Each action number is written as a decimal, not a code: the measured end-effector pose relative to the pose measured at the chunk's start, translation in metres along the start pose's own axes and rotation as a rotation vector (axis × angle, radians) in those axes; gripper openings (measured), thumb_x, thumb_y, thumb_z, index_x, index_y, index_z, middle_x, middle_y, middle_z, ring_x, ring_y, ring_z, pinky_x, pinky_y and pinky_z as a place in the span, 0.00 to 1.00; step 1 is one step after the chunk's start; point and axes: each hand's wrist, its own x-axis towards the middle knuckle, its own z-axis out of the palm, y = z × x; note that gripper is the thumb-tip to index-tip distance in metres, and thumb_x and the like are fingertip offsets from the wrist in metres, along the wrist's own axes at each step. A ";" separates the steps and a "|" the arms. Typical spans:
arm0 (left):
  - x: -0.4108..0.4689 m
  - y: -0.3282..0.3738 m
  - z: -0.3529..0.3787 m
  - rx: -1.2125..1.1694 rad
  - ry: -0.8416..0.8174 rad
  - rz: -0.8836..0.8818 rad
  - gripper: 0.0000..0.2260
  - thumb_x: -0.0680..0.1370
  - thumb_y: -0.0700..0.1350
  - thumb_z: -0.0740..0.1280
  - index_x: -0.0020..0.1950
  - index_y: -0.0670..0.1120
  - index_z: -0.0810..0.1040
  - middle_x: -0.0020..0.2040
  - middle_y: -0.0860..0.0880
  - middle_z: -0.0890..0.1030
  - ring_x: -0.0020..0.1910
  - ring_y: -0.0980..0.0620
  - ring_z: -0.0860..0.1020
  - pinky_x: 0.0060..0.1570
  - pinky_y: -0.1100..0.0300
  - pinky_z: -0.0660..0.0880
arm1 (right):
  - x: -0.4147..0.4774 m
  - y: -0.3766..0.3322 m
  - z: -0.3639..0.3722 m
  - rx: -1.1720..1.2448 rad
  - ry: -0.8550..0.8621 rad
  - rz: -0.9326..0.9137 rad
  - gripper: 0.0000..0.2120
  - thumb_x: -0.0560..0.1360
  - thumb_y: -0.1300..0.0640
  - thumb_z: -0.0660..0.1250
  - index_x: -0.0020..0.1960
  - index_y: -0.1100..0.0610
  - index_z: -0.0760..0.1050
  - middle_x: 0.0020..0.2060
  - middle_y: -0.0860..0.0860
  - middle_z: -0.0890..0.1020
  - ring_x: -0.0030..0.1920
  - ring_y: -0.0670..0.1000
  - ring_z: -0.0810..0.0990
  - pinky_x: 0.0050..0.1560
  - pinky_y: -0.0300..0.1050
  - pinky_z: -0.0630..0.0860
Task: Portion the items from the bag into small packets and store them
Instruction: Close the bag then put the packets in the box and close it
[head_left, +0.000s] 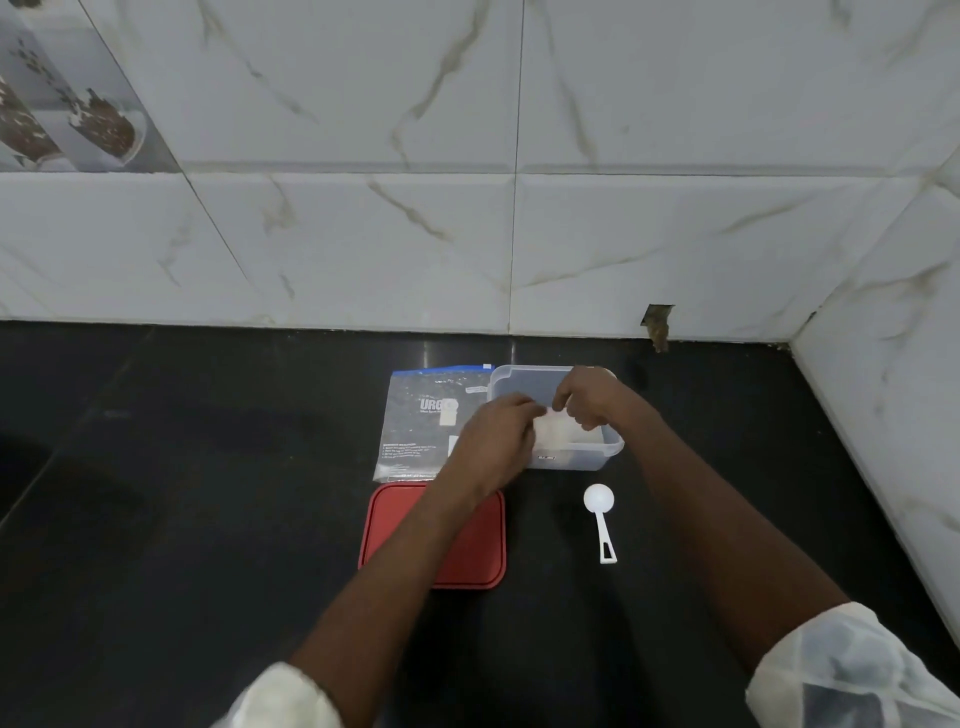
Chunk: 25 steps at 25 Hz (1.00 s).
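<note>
Head view: a small pale packet is held over the open clear plastic container, at the middle of the dark surface. Both hands meet at its top edge. The left hand comes in from the near left with its fingers curled onto the packet's left side. The right hand reaches over the container's far half, its fingers bent down and pinching the packet's right side. The packet itself is blurred and partly hidden by the fingers, so its contents cannot be made out.

The container stands open, with its front wall facing the camera. Just beside it on the left, touching or nearly touching its wall, a printed zip bag with a blue strip along its far edge lies flat on the surface. In front of the bag a red lid with rounded corners rests flat, crossed by the left forearm. To the right of the lid, in front of the container and apart from both, a white plastic scoop lies with its bowl toward the container and its handle toward the person.

Pale sleeves cover both upper forearms at the bottom of the frame. Behind the surface rises a wall of white marbled tiles, with a chipped gap at its base and a patterned tile at the upper left.
</note>
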 end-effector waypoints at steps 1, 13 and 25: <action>0.019 0.002 0.005 0.076 -0.168 0.014 0.17 0.79 0.36 0.61 0.66 0.42 0.80 0.63 0.44 0.81 0.61 0.45 0.79 0.61 0.49 0.76 | 0.000 0.000 0.005 -0.036 -0.030 -0.031 0.14 0.74 0.65 0.68 0.59 0.58 0.77 0.46 0.55 0.79 0.44 0.54 0.77 0.48 0.44 0.77; 0.090 -0.014 0.027 0.417 -0.758 -0.097 0.15 0.80 0.39 0.63 0.66 0.43 0.80 0.65 0.43 0.81 0.63 0.42 0.78 0.66 0.48 0.74 | 0.008 0.009 0.036 0.098 0.034 0.007 0.12 0.78 0.64 0.64 0.60 0.62 0.77 0.57 0.57 0.81 0.50 0.52 0.76 0.57 0.44 0.74; 0.001 -0.050 -0.057 -0.268 0.142 -0.559 0.08 0.75 0.32 0.65 0.44 0.38 0.84 0.44 0.34 0.85 0.45 0.38 0.85 0.48 0.45 0.83 | -0.081 0.002 -0.006 0.772 0.147 0.049 0.05 0.74 0.69 0.66 0.48 0.70 0.79 0.38 0.63 0.82 0.36 0.59 0.83 0.39 0.49 0.84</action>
